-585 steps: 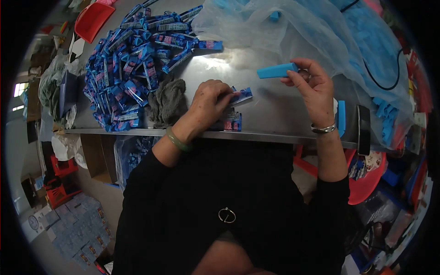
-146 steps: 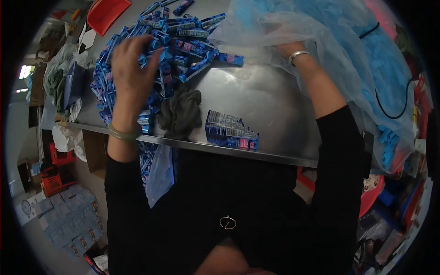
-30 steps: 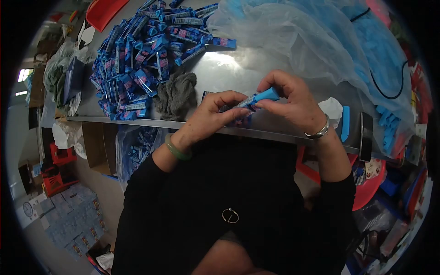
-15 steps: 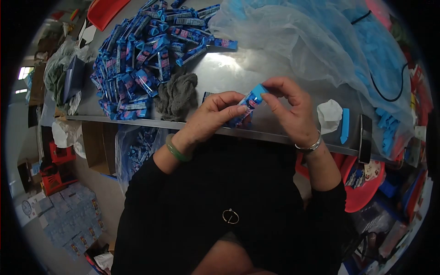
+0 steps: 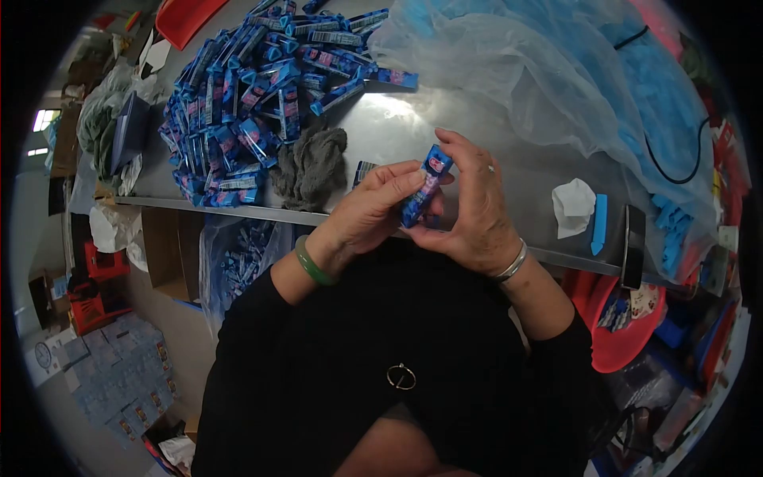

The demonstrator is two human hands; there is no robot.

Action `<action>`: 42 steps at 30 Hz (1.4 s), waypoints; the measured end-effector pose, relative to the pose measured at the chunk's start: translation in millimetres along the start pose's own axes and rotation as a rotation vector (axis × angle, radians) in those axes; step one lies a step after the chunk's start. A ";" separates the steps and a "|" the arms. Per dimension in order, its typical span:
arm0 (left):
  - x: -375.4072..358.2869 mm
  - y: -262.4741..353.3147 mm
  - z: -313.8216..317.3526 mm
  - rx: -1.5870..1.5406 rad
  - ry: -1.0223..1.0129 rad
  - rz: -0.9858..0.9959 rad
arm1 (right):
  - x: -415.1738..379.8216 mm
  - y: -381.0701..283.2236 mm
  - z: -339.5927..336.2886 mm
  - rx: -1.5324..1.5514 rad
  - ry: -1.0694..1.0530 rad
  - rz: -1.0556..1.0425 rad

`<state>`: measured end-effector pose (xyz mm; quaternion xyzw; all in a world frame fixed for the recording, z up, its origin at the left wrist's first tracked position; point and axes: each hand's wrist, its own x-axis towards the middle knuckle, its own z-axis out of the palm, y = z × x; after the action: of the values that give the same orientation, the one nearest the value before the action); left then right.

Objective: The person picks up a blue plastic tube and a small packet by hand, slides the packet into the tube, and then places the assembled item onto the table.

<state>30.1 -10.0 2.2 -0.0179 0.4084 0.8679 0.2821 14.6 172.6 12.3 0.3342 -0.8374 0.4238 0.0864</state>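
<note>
Between my two hands is a small blue printed sleeve [image 5: 427,188] with pink lettering, held at a slant above the table's front edge. My left hand [image 5: 359,208] pinches its left side between thumb and fingers. My right hand [image 5: 480,216] spans its length, thumb by the lower end and fingertips near the upper end. A large heap of similar blue sleeves [image 5: 230,119] lies on the left of the table. Beside my left hand is a crumpled dark grey cloth [image 5: 311,168]. A light-blue pointed stick [image 5: 599,224] lies to the right of my right hand.
On the metal table [image 5: 397,119], a sheer plastic bag [image 5: 548,87] with light-blue pieces covers the back right. Crumpled white paper [image 5: 573,208] and a black strip-like object [image 5: 633,246] lie near the right front edge. Below hang a bag of blue pieces [image 5: 246,258] and a red basin [image 5: 624,342].
The light-blue piece that stuck out of the sleeve's upper end no longer shows. My right hand has moved left and down, from pinching that end to spanning the sleeve.
</note>
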 end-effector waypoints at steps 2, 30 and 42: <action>0.0 0.5 -1.6 -0.013 -0.028 -0.005 | 1.0 -0.1 0.5 0.026 -0.003 -0.009; 7.2 195.9 -98.8 2.315 0.875 1.245 | 163.3 257.2 46.8 -0.874 -0.016 -0.116; 13.4 3.4 -31.5 1.697 0.037 0.465 | 185.2 289.8 68.4 -0.727 -0.127 0.259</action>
<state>10.9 -28.1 -19.9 0.2674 0.9134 0.3067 0.0096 -300.4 151.0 -140.2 0.1988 -0.9719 0.0852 0.0930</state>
